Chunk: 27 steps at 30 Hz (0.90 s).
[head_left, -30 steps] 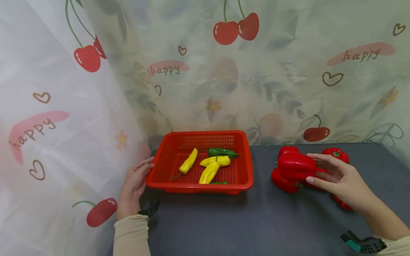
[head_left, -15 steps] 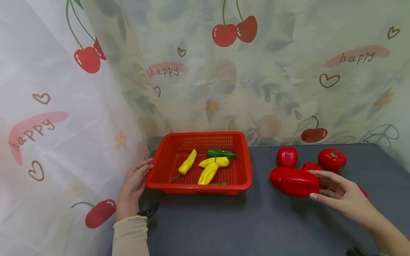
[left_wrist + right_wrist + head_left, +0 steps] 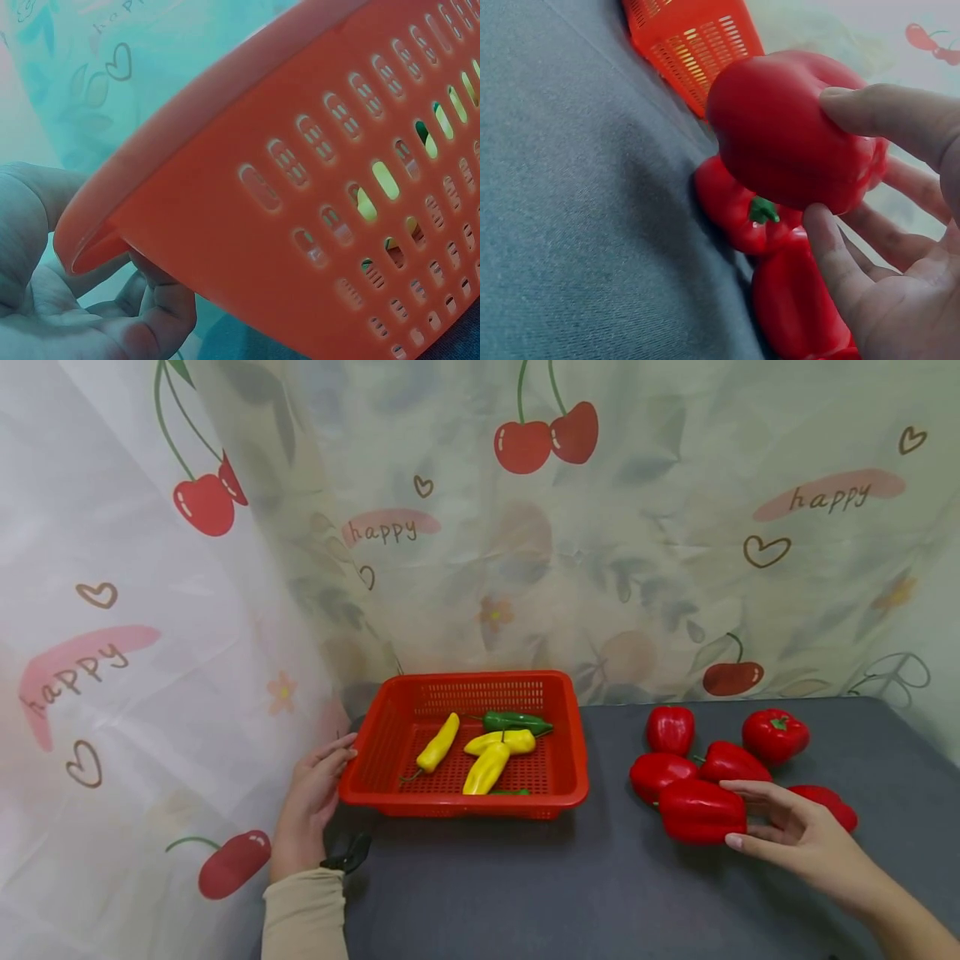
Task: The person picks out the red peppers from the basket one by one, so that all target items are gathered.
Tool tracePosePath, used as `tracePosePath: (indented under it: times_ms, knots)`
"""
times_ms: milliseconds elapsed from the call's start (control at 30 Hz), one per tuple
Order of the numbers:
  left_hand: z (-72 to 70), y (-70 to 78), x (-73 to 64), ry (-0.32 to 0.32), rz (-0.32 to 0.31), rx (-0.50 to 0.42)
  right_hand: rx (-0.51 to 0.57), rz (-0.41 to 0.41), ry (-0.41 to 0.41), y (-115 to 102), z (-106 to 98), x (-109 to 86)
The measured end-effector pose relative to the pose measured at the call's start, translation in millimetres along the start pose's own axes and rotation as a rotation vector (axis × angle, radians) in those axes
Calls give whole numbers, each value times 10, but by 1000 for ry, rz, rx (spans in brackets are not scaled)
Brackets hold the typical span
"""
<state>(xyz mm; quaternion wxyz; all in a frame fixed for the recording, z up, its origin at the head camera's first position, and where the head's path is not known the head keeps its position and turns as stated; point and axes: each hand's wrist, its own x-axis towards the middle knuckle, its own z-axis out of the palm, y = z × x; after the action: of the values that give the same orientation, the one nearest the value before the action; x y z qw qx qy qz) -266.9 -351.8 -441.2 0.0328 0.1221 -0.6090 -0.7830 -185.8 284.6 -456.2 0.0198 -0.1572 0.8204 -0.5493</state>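
My left hand grips the left rim of the red plastic basket. In the left wrist view its fingers curl beneath the basket's lip. Yellow peppers and green peppers lie inside the basket. On the right, my right hand pinches a red bell pepper between thumb and fingers. The right wrist view shows this held pepper raised over the table, with its shadow below and a second bell pepper behind it.
Several other red bell peppers lie grouped around the right hand on the dark grey table. Behind the table hangs a cherry-patterned cloth, and another sheet of it runs along the left side.
My right hand has brought the held bell pepper nearer the front of the table, away from the other red peppers. The left hand stays at the basket rim.
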Motion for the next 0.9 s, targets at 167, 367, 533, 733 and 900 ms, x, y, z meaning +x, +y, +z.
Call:
tracePosePath:
  times_ms: [167, 367, 533, 733, 900]
  knots:
    - [1, -7, -3, 8, 4, -5, 1, 32, -35, 60, -10, -7]
    - [3, -9, -9, 8, 15, -17, 35, 16, -103, 104, -11, -4]
    - [12, -12, -7, 8, 25, -28, 40, 19, -126, 128, -6, -6]
    - [16, -9, -9, 9, 18, -20, 52, 33, -148, 180, -15, -4]
    - [13, -2, -17, 11, 13, -7, 57, 47, -158, 219, -27, -1]
